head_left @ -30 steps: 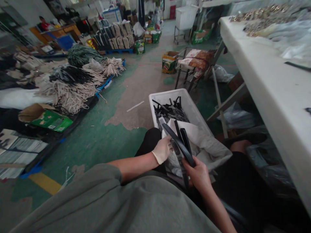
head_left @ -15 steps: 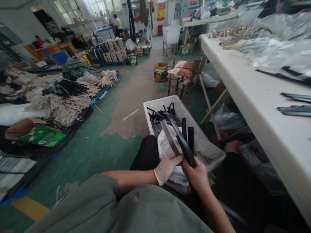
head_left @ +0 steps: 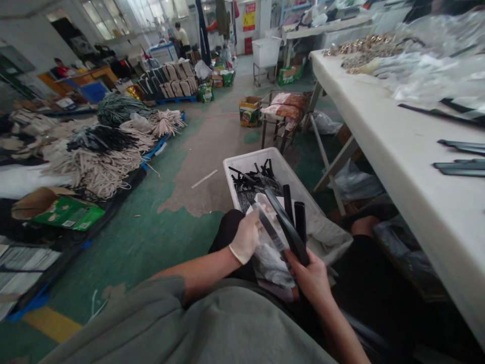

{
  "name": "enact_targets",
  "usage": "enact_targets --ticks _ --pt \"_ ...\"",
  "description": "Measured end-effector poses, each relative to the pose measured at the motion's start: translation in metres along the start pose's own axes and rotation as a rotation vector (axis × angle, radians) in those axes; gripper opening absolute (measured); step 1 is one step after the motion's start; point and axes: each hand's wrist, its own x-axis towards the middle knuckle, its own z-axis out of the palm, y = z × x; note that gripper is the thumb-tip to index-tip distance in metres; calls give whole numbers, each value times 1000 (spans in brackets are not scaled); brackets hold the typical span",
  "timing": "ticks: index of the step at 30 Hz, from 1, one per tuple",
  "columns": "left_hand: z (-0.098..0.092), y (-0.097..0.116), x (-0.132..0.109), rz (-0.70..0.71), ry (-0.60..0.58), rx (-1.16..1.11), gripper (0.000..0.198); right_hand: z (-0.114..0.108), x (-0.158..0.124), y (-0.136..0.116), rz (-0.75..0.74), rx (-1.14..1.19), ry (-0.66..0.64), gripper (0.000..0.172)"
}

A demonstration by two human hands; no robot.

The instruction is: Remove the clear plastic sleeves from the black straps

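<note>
My right hand [head_left: 311,275] is bare and closed around several black straps [head_left: 290,230], which look like leather or plastic; their upper ends fan out above the fist. A thinner grey strip [head_left: 270,226] also runs up and left from that hand. My left hand [head_left: 245,237], in a pale thin glove, has its fingers curled against the upper part of this strip; the fingertips are slightly blurred. Just beyond my hands, a white plastic bin [head_left: 275,154] holds a heap of short black strap pieces [head_left: 253,179]. White cloth or plastic sheeting [head_left: 273,265] lies beneath the hands.
To my right runs a long white table [head_left: 379,111] with black straps, plastic bags and a pile of metal fittings [head_left: 364,48]. A stool [head_left: 284,108] stands past the bin. Bundled cords [head_left: 98,164] lie on the left, by a green carton [head_left: 68,215]. Two people sit far back.
My left hand has moved up and left along the grey strip, away from my right hand. My right hand keeps its hold on the black straps and has shifted only slightly.
</note>
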Motion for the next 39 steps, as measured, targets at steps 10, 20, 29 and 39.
enact_targets --ticks 10,20,29,39 --pt "-9 -21 -12 63 -115 295 36 -2 2 -6 46 89 20 36" --pt "12 1 -14 168 -122 264 33 11 5 -22 -26 82 -87 32" --pt "20 56 16 494 -116 506 24 6 -9 -32 -27 8 -55 5" --pt "49 146 70 224 -213 1048 38 -37 -25 8 80 140 11 33"
